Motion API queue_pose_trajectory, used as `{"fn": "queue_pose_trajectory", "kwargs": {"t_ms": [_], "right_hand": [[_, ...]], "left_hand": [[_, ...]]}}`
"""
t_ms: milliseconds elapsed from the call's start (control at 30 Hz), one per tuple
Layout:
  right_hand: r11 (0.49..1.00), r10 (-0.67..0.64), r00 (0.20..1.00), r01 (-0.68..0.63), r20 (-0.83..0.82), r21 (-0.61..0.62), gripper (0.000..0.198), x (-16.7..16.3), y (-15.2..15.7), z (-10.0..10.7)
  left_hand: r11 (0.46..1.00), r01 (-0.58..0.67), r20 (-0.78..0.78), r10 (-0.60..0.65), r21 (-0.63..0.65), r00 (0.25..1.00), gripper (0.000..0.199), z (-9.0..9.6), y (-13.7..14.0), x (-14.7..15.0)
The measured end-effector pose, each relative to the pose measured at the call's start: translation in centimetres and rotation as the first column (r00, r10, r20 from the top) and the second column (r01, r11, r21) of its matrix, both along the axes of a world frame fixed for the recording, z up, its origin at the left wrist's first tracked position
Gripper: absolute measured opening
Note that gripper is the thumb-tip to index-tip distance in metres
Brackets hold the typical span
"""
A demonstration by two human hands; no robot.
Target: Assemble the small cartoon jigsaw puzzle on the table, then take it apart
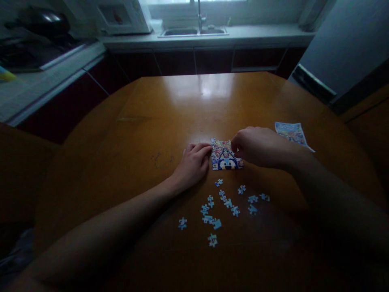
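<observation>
Wooden table [146, 109], left fingers [204, 149] extended against puzzle [223, 154], right fingers [238, 140] curled at its edge, grip unclear.

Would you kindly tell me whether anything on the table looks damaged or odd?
Dark, scribble-like marks on the tabletop, to the left of the left hand, stand out because the wood around them is plainer; what made them is unclear. Nothing looks spilled.
</observation>
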State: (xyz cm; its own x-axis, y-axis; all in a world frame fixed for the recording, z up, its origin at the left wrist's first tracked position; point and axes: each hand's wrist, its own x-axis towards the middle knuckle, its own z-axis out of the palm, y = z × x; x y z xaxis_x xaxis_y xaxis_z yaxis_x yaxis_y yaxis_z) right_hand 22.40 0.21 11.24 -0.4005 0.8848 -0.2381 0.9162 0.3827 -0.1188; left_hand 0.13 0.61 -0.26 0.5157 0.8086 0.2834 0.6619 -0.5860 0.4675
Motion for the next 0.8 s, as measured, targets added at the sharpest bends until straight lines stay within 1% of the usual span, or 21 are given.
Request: {"fn": "queue_pose_trajectory", "kwargs": {"t_ms": [367, 800], "right_hand": [[1.000, -0.003, 1.000, 0.003, 0.028, 0.004, 0.021, -0.16, -0.14, 0.10], [1.000, 0.015, 1.000, -0.015, 0.011, 0.020, 0.020, 0.25, -0.01, -0.21]], "left_hand": [[1.000, 0.001, -0.009, -0.001, 0.009, 1.000, 0.033, -0.18, 0.07, -0.06], [1.000, 0.009, 0.002, -0.009, 0.001, 1.000, 0.033, -0.03, 0.07, -0.04]]}}
